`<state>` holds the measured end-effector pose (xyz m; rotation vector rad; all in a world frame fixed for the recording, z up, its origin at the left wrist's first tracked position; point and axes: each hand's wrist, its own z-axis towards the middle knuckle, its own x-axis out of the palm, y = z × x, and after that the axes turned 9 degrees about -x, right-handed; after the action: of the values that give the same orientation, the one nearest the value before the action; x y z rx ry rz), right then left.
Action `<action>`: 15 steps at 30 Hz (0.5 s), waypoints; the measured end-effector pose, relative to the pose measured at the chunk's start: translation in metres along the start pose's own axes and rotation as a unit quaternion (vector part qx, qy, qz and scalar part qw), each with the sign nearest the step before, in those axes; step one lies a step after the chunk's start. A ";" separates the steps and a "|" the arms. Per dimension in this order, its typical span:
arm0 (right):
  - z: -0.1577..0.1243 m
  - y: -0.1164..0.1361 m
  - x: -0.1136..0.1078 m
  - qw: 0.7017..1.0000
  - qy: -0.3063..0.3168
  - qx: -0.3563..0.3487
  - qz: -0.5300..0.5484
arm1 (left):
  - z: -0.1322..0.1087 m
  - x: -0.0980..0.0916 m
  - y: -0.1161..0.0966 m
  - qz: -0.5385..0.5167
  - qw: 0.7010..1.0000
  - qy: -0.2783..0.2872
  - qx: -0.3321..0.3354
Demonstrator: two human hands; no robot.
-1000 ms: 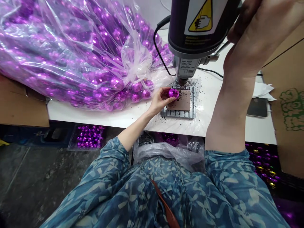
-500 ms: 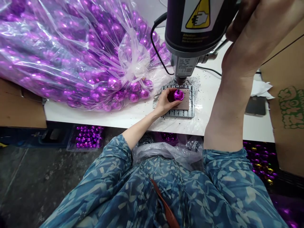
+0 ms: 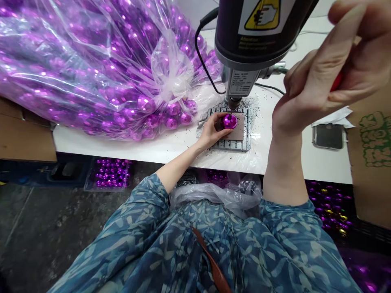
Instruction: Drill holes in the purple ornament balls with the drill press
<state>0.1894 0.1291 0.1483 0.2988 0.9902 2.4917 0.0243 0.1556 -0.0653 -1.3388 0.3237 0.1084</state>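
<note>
My left hand pinches a shiny purple faceted ball between thumb and fingers. The ball rests on a small brown board on the slotted metal base of a drill press. Right above the ball is the drill chuck; its thin bit reaches down to the top of the ball, and whether it is inside cannot be seen. At upper right, my right hand is closed around a red knob, mostly hidden by the fingers, beside the press's feed lever.
A large clear plastic bag of purple balls fills the table's left side. Dark shavings lie around the base. A phone and white paper lie at right, near a cardboard box. Below the table stands a bin of purple pieces.
My right hand has come down and nearer to me, with the red knob now showing between its fingers. My left hand and the ball have stayed in place.
</note>
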 end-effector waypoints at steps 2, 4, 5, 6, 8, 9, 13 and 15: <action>-0.007 0.003 -0.001 1.000 0.000 0.007 0.010 | 0.000 0.000 0.001 0.005 1.000 0.001 0.003; -0.009 0.003 -0.002 1.000 -0.005 0.008 0.018 | 0.000 0.000 0.002 0.010 1.000 -0.003 0.005; -0.009 0.002 -0.002 1.000 -0.006 0.012 0.022 | 0.000 0.000 0.003 0.012 1.000 -0.005 0.006; -0.010 0.000 -0.003 0.999 -0.005 0.022 0.025 | 0.000 0.000 0.003 0.013 1.000 -0.006 0.009; -0.012 -0.003 -0.003 0.998 -0.011 0.047 0.031 | 0.001 0.000 0.004 0.013 1.000 -0.008 0.011; -0.014 -0.005 -0.003 0.998 -0.017 0.052 0.032 | 0.001 0.000 0.004 0.014 1.000 -0.008 0.011; -0.022 -0.017 0.000 0.998 -0.033 0.025 0.052 | 0.000 0.000 0.001 0.022 1.000 -0.011 0.004; -0.024 -0.022 0.002 0.997 -0.042 0.024 0.064 | -0.001 -0.001 0.000 0.021 1.000 -0.009 0.004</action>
<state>0.1866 0.1297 0.1161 0.4925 1.0268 2.5495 0.0238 0.1549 -0.0648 -1.3235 0.3365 0.1553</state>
